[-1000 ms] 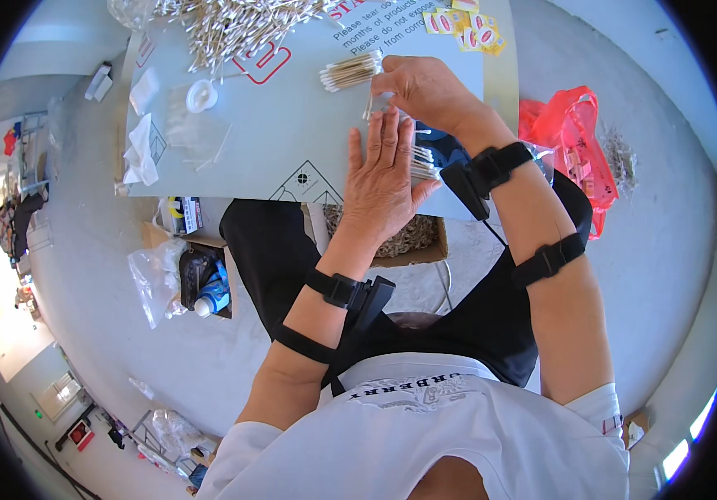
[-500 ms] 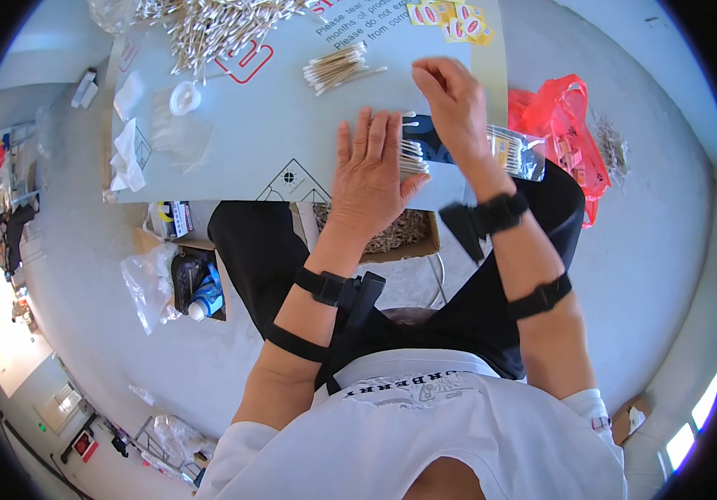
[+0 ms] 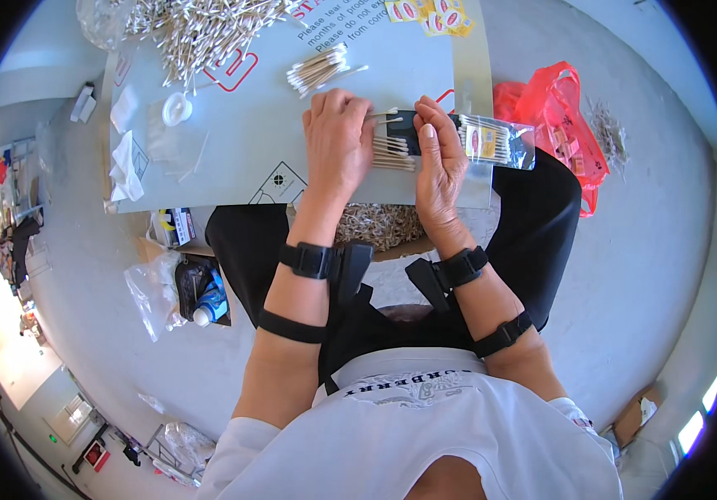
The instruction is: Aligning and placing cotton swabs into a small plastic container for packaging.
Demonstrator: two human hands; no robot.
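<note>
Flanking right hand: hung partly open beside the swabs, I judged to keep them aligned.
Left hand: curled at their left ends; grip I couldn't tell.

one clear swab pack, one red bag

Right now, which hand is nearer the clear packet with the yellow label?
Right. The right hand is just left of the yellow label on the clear packet; the left hand is farther left, beside white-tipped swabs.
</note>
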